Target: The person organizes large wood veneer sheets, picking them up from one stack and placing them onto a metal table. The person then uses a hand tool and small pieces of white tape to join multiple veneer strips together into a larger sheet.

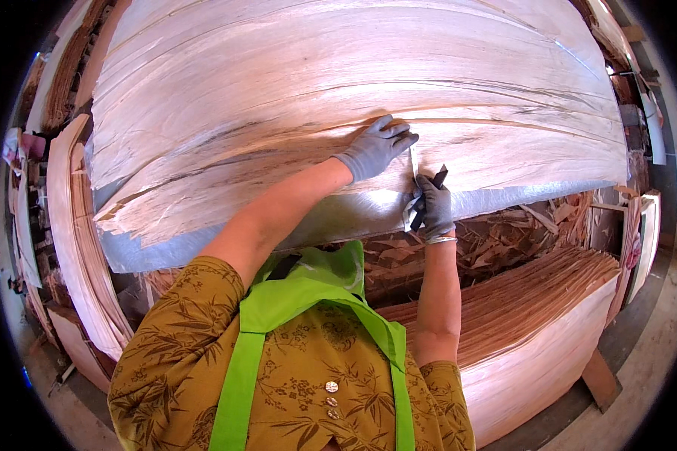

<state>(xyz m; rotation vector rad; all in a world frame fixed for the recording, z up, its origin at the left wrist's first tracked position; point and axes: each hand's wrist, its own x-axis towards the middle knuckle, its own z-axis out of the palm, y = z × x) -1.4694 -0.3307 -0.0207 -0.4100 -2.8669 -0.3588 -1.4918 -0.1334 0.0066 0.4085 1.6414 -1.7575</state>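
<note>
I see my right hand [434,204] gripping a tool [441,177], scraps [489,239] below it, my left hand [371,152] open on veneer [316,68] just leftward.

The broad, pale wood veneer sheet [338,68] looks grained and splintery, the silvery metal tabletop [353,216] smooth and glossy, the grey cloth-like gloves [370,154] matt.

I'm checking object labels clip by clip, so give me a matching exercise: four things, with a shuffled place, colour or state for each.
1. Left hand
2. Right hand
3. Apron
4. Thick veneer stack

A. Bright green
B. Resting on the pale veneer sheet
C. At the lower right of the picture, nearer the person's body than the metal tabletop
D. Gripping a partly hidden black object

Pairs: 1-B, 2-D, 3-A, 4-C
</note>
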